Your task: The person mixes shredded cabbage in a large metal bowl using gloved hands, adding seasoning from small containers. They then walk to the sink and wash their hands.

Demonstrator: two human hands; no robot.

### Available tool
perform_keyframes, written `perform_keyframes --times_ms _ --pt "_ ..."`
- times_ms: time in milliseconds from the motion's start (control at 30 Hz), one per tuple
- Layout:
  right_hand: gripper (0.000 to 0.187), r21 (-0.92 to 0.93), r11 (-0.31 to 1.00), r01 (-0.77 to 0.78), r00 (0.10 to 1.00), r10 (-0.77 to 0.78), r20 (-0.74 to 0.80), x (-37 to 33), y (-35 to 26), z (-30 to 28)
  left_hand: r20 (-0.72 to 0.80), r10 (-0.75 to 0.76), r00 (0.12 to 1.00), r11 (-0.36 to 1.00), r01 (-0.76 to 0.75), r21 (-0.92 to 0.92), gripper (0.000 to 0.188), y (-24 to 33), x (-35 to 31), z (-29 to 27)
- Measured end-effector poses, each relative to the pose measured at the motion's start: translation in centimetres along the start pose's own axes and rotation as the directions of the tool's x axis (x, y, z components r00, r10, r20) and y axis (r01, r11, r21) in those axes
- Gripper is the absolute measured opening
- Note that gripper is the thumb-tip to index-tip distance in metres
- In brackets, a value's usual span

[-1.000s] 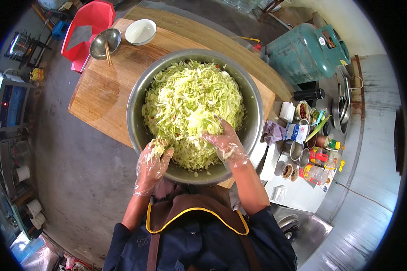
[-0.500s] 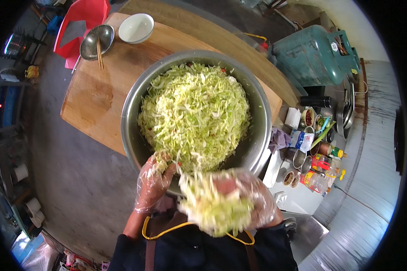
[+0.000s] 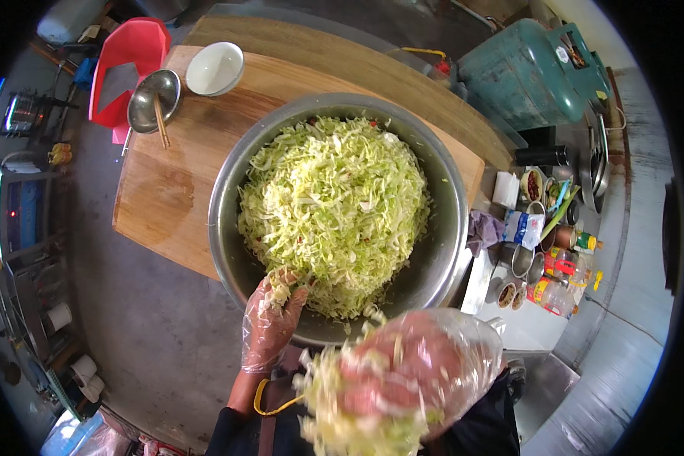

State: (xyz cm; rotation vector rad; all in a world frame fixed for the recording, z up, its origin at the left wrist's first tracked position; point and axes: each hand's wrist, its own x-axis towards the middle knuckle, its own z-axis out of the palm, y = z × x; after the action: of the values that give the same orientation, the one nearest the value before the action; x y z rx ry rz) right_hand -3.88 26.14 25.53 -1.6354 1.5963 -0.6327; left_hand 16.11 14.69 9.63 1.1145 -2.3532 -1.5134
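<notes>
A large steel bowl holds a high heap of shredded cabbage with a few red bits in it. My left hand, in a clear plastic glove, reaches over the near left rim. Its fingers curl around some shreds at the heap's edge. Also gloved, my right hand is raised close to the camera, in front of the bowl's near side. A big loose clump of shredded cabbage is in its grasp, partly blurred, with strands hanging off the left and lower sides.
A wooden board lies under the bowl. On its far left are a white bowl and a metal bowl with chopsticks, beside a red plastic stool. Rightward stand a green gas cylinder and several bottles.
My right hand has come up nearer the camera and slightly right with its cabbage. My left hand stays at the near left rim. The view has shifted a little.
</notes>
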Motion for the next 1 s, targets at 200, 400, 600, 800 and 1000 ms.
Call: perform_keyframes --times_ms 200,400,600,800,1000 --pt "0.075 0.016 0.982 -0.190 0.972 0.190 -0.136 -0.5 2.7 2.0 -0.044 0.124 0.991 0.988 -0.119 0.103 0.026 -0.5 0.2 -0.8" --pt "0.060 -0.049 0.897 -0.440 0.882 0.421 -0.214 -1.9 4.9 3.2 -0.158 0.143 0.977 0.982 -0.121 0.143 0.027 -0.6 0.7 -0.5" --pt "0.053 0.197 0.811 -0.550 0.725 0.582 -0.368 -4.1 8.1 5.4 -0.193 0.214 0.958 0.917 -0.128 0.379 0.043 -2.1 1.5 -0.5" --pt "0.050 0.262 0.811 -0.523 0.652 0.579 -0.489 -6.3 12.3 9.3 -0.186 -0.018 0.982 0.955 0.072 0.287 0.062 -2.4 1.6 0.1" --pt "0.062 0.320 0.680 -0.660 0.500 0.715 -0.488 -7.7 14.2 12.2 -0.024 -0.431 0.902 0.897 0.426 -0.113 0.066 -4.2 2.0 2.0"
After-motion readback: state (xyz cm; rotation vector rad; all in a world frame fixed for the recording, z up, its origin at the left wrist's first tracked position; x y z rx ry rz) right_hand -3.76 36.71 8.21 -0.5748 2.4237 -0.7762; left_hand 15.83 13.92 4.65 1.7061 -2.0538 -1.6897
